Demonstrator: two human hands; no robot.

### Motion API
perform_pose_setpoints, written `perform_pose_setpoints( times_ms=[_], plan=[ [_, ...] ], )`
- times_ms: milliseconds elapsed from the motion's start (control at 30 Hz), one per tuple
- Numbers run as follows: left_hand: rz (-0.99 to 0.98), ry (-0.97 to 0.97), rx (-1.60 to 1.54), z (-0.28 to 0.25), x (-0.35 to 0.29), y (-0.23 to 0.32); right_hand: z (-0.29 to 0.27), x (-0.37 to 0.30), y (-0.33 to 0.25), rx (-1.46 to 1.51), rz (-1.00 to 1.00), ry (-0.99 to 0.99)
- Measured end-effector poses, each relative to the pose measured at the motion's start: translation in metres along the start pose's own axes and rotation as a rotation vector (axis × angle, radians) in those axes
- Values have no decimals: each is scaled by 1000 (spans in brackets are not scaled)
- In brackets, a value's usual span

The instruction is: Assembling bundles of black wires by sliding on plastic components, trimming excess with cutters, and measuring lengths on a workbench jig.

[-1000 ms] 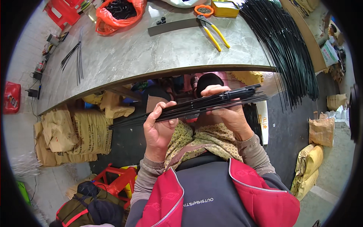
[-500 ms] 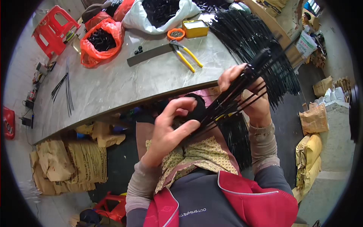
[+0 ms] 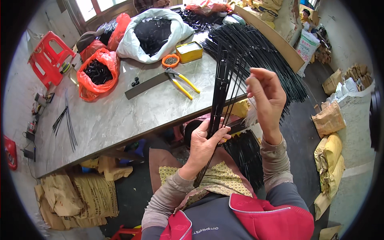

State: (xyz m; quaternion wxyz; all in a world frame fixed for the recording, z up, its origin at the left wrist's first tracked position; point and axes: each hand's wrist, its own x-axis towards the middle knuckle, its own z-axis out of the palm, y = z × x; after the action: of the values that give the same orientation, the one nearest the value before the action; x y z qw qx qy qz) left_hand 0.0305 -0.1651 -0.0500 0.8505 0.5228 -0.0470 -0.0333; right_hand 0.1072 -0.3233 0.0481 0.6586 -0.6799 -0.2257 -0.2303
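My left hand (image 3: 206, 146) is closed around a bundle of thin black rods (image 3: 218, 94), held nearly upright over my lap at the table's front edge. Thicker black sleeve-like pieces show on the bundle's upper part, and several rods fan out to its right. Just right of the bundle, my right hand (image 3: 267, 100) is raised, thumb and fingers apart, with nothing visible in it. Beyond it, a large pile of similar black rods (image 3: 260, 52) covers the table's right side.
On the grey table (image 3: 108, 116) lie yellow-handled pliers (image 3: 183, 84) beside a dark flat strip (image 3: 146, 87). Behind them stand an orange dish (image 3: 171, 61), a yellow tin (image 3: 189, 52), a white sack (image 3: 132, 44) and a red bag (image 3: 98, 74) of black parts. A few rods (image 3: 68, 124) lie left.
The bundle has swung from a right-leaning slant to nearly upright. My left hand has closed around its lower part, while my right hand has let go and opened beside it.
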Motion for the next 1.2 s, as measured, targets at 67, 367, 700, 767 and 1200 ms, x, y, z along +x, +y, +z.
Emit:
perform_pose_setpoints(
  times_ms=[67,367,700,767,1200],
  plan=[
    [77,14,-52,11,6,-6,7,9,-9,-170,-219,-116],
    [244,167,79,34,15,-35,19,42,-22,-555,-278,-91],
    [107,-19,-203,23,13,-1,7,66,-21,-95,86,-265],
    [59,-130,-305,13,21,7,1,74,-35,-26,136,-334],
    [20,-54,-420,-60,15,-7,0,72,45,342,211,-685]
  ],
)
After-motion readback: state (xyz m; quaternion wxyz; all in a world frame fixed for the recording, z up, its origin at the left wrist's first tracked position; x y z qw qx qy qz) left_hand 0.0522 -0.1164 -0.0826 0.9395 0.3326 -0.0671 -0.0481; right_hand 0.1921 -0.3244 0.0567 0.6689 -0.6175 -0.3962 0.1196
